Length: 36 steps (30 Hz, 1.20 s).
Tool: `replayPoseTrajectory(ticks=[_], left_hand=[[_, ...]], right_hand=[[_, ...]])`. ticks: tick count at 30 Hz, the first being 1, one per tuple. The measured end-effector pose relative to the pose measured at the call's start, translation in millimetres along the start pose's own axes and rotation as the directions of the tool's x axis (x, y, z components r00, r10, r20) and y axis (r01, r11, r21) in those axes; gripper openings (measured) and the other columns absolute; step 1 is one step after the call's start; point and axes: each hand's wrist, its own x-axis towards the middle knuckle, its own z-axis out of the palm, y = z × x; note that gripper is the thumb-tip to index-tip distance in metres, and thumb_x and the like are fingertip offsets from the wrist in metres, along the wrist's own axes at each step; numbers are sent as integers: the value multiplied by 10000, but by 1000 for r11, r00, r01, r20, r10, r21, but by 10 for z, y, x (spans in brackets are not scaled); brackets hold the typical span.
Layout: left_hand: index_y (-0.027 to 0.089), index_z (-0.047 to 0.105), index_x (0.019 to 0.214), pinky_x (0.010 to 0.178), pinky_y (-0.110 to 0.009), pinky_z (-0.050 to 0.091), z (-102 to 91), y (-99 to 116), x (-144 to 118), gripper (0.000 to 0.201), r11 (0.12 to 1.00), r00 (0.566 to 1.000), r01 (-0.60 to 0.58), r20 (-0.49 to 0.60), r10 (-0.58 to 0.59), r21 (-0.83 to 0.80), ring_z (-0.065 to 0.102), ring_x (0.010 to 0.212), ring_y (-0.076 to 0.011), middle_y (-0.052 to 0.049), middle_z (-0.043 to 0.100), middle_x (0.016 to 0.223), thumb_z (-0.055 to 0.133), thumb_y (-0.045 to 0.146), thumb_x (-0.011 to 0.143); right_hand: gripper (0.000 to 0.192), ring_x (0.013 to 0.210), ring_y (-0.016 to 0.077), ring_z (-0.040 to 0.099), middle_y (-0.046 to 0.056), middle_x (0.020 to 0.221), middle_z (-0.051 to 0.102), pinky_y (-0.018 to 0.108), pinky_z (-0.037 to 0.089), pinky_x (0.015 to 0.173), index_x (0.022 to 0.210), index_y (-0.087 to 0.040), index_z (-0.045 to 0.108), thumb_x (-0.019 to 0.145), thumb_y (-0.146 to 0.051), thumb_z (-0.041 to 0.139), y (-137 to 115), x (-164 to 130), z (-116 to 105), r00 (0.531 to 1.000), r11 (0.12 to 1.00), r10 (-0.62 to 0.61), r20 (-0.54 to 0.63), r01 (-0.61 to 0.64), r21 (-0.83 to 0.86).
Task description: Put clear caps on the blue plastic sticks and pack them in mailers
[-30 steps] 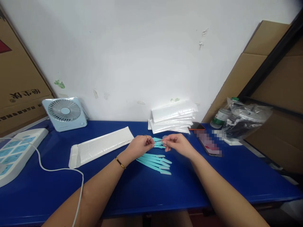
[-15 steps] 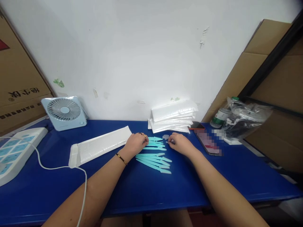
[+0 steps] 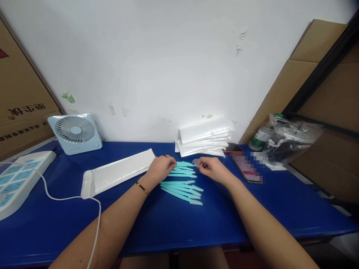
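Left hand (image 3: 160, 169) resting on upper teal razors (image 3: 183, 171) mid-counter (image 3: 213, 220), fingers curled, pinning them. Right hand (image 3: 211, 169) pinching one tip; spare razors (image 3: 181, 190) fanned nearer the front edge.

On the blue bench (image 3: 168, 224), thin teal plastic razors (image 3: 182, 186) lie in the middle. A long white padded envelope (image 3: 117, 172) lies left of them, with a small pale-blue desk fan (image 3: 75, 133) behind it. A stack of white padded envelopes (image 3: 204, 142) sits behind the razors, against the wall, and a dark smartphone (image 3: 246, 170) lies to their right.

Even, bright indoor light fell softly; shadows were faint, edges bowed by wide-angle distortion, focus mostly sharp.
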Motion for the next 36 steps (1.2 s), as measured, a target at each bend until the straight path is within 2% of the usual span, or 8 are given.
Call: replayPoseTrajectory(ticks=[6,11,21,25,29,31,34,36], left_hand=[[216,634,820,662,-250,416,-8,30,-13,233,999,1000,-7,-12,7,-41,581,792,-161,-7,649,870,428,305,880],[217,631,826,649,-248,421,-27,21,-11,211,998,999,14,-29,-15,-62,580,777,-158,-5,646,856,438,287,872],[214,641,846,644,-241,427,-43,45,-15,217,995,1000,17,-15,-19,-100,582,768,-155,-9,652,859,442,301,867],[204,657,830,650,-237,421,-73,102,-45,227,992,997,-47,60,55,-119,585,769,-151,-18,661,887,454,302,851],[213,674,798,632,-230,409,-120,138,-87,205,984,969,-99,210,128,-145,583,729,-146,-8,668,809,501,321,822],[218,680,825,618,-229,407,-131,133,-98,204,985,958,-94,256,130,-147,586,729,-150,-10,668,800,523,348,808],[221,668,885,653,-239,416,-118,88,-92,202,996,979,-68,190,78,-59,591,785,-165,-21,661,875,538,350,798],[220,662,858,684,-254,418,-93,41,-79,175,998,989,-45,144,40,35,589,804,-176,-27,652,888,535,325,798]], right_hand=[[146,600,110,508,-2,721,606,216,379,570,839,-190,628,806,-224,489,-54,2,25,1000,999,-25,-14,25,21],[113,577,108,493,3,697,600,218,375,559,806,-176,617,782,-201,509,-35,0,-7,996,999,-30,-89,31,11],[149,610,114,508,7,747,622,224,391,579,839,-183,635,791,-182,494,-74,-1,6,997,997,-66,-49,68,40],[163,669,132,553,33,828,652,229,402,582,867,-182,643,815,-218,494,-143,-24,6,996,993,-87,23,84,84],[180,597,138,577,18,698,645,231,414,548,892,-183,658,824,-272,517,-170,-68,-32,972,985,-55,229,15,172],[184,598,146,591,21,700,656,239,428,561,902,-184,669,811,-271,536,-129,-81,-84,963,986,-31,268,-15,167],[175,677,165,606,39,785,676,252,437,614,872,-181,677,791,-225,528,11,-90,-217,996,998,54,76,-57,33],[155,697,173,601,42,788,674,255,428,628,841,-183,676,762,-199,544,135,-99,-309,992,987,123,-22,-125,-103]])
